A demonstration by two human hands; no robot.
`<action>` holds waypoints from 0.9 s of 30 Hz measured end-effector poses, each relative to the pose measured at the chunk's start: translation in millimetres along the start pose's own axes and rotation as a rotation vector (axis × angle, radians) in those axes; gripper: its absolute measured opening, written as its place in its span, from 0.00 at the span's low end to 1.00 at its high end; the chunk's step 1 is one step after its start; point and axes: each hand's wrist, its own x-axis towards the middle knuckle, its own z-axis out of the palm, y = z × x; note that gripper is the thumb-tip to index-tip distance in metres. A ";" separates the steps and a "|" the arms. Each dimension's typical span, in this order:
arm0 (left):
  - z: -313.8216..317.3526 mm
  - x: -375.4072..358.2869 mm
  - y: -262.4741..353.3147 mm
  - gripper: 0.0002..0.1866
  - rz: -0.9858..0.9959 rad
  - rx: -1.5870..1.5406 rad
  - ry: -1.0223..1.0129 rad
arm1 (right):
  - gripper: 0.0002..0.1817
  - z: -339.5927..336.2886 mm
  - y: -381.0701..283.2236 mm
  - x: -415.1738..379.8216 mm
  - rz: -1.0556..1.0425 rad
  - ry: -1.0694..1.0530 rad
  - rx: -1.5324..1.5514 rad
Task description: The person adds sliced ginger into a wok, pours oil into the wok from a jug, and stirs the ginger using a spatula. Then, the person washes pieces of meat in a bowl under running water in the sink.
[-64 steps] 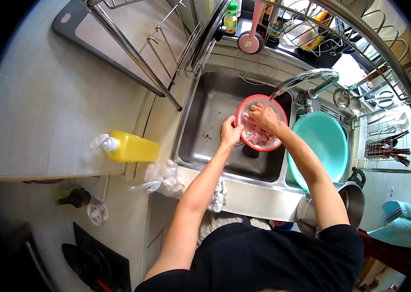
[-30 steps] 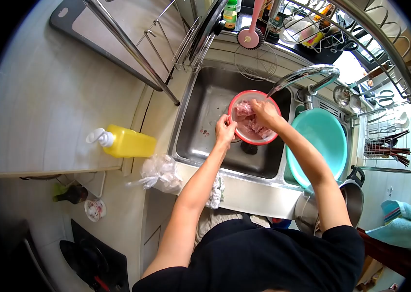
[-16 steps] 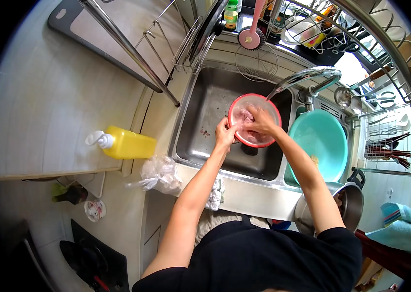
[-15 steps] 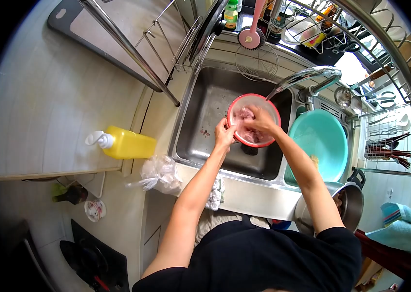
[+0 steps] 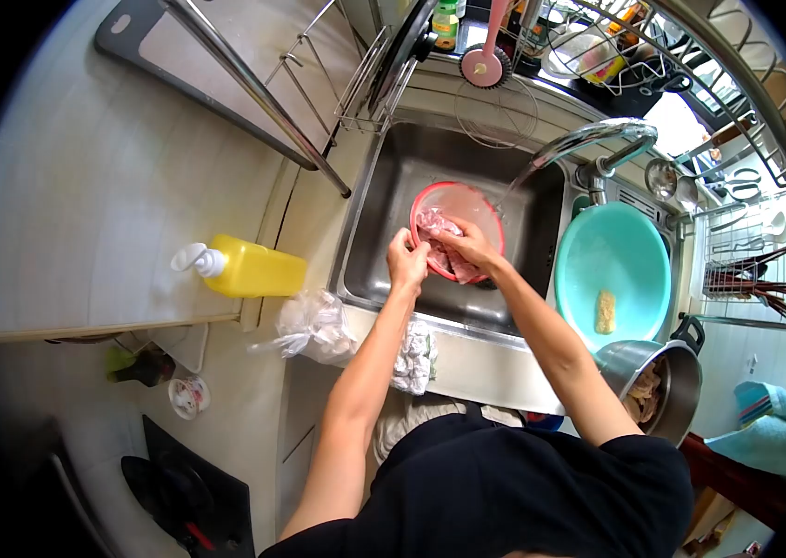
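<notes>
Red bowl [image 5: 456, 223] is held tilted over the sink [image 5: 393, 186], below the faucet [image 5: 588, 139]. Its near rim is gripped by the left hand [image 5: 407, 262]. Right hand [image 5: 469, 246] is pressed flat onto the pink meat [image 5: 435, 237] inside, fingers closed against it.

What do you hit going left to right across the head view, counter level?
yellow soap bottle → crumpled plastic bag → left hand → red bowl → teal basin → steel pot
</notes>
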 end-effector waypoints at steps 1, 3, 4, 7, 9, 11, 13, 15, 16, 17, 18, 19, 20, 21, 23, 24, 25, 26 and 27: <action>-5.7 0.1 7.4 0.10 0.053 0.148 0.031 | 0.24 11.6 3.6 -1.1 0.002 0.012 0.136; -13.9 -3.4 32.4 0.08 0.230 0.553 0.139 | 0.20 38.3 8.0 4.9 0.008 0.042 0.375; -15.4 -5.8 49.0 0.08 0.243 0.686 0.134 | 0.19 48.1 2.8 2.4 0.125 0.067 0.489; -8.3 -11.6 88.5 0.06 0.310 0.880 0.098 | 0.21 77.0 21.7 20.4 0.154 0.068 0.918; 0.2 -9.8 96.0 0.06 0.410 1.107 0.161 | 0.17 89.2 20.6 25.0 0.217 0.059 1.139; 12.8 -9.1 102.2 0.07 0.380 1.181 0.126 | 0.22 93.7 31.7 37.7 0.276 -0.131 1.380; 27.9 -7.8 103.7 0.08 0.466 1.270 0.133 | 0.21 91.8 36.0 47.3 0.274 -0.188 1.534; 42.6 3.1 91.6 0.10 0.540 1.258 0.151 | 0.21 86.4 18.1 50.4 0.195 -0.157 1.646; 50.7 9.8 83.8 0.10 0.592 1.332 0.170 | 0.21 81.6 8.2 51.2 0.143 -0.137 1.681; 58.9 10.9 84.9 0.10 0.644 1.406 0.191 | 0.20 76.9 2.4 51.7 0.099 -0.120 1.708; 64.8 10.3 85.4 0.09 0.691 1.370 0.172 | 0.20 70.7 -2.9 50.6 0.073 -0.093 1.714; 67.4 11.3 87.1 0.09 0.697 1.365 0.175 | 0.20 63.1 -8.0 48.8 0.042 -0.063 1.698; 71.5 7.0 99.2 0.09 0.638 1.293 0.111 | 0.19 53.7 -10.6 45.3 0.044 -0.007 1.648; 75.0 5.0 105.6 0.09 0.579 1.221 0.045 | 0.19 42.7 -9.7 43.0 0.075 0.071 1.536; 69.0 17.4 96.7 0.09 0.445 1.038 0.024 | 0.18 2.3 31.2 51.7 0.062 0.135 1.116; 63.8 24.8 85.7 0.09 0.410 0.935 0.005 | 0.16 -4.7 22.7 49.6 0.002 0.265 0.926; 58.9 32.2 72.0 0.09 0.375 0.831 -0.013 | 0.15 -11.1 13.2 46.9 -0.057 0.389 0.732; 53.1 42.0 48.4 0.04 0.264 0.680 -0.049 | 0.18 -22.8 13.3 44.5 -0.039 0.487 0.460; 51.3 42.5 40.3 0.04 0.265 0.677 -0.051 | 0.21 -33.3 14.5 44.4 -0.044 0.690 -0.109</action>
